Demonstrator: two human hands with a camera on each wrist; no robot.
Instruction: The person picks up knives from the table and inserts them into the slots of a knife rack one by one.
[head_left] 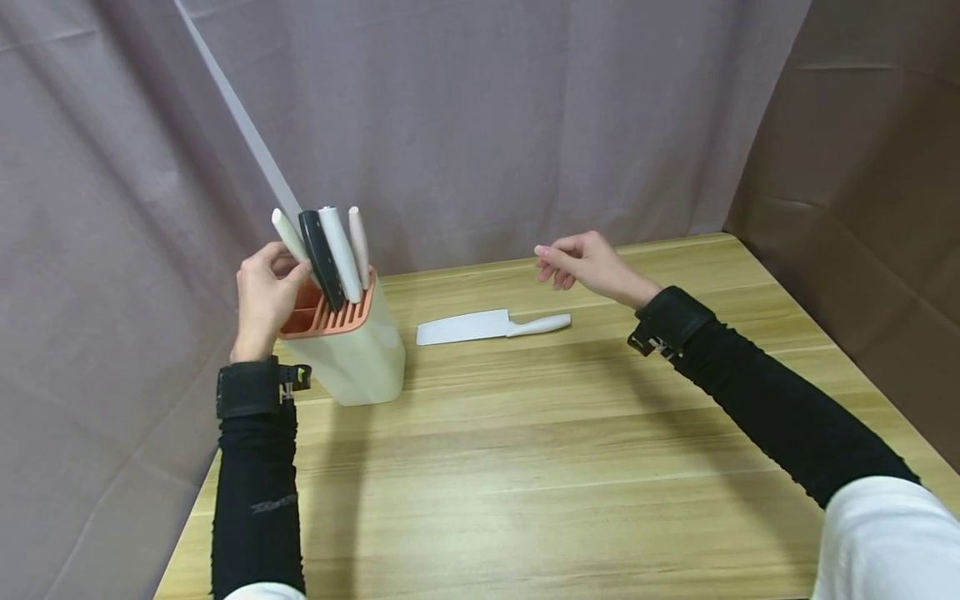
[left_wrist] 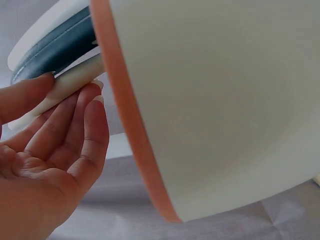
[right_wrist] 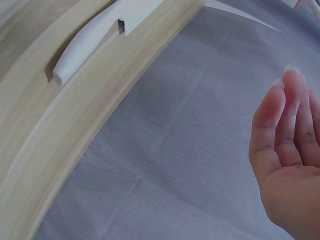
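From the head view, my left hand (head_left: 264, 293) pinches the leftmost cream handle (head_left: 288, 235) in the knife block (head_left: 352, 342) at the table's (head_left: 540, 467) far left. My right hand (head_left: 585, 262) hovers empty, fingers relaxed, above the white cleaver (head_left: 487, 326).

The left wrist view shows my fingers (left_wrist: 75, 125) curled round that handle (left_wrist: 65, 90).

In the right wrist view, my hand (right_wrist: 290, 160) is held loosely open.

Soft, even light from above fills the head view, which is sharp throughout; both arms cast faint shadows across the wooden table (head_left: 570, 467). No glare shows. Both wrist views are bright but slightly soft, and wide-angle distortion bows the table edge (right_wrist: 75, 135) into a curve.
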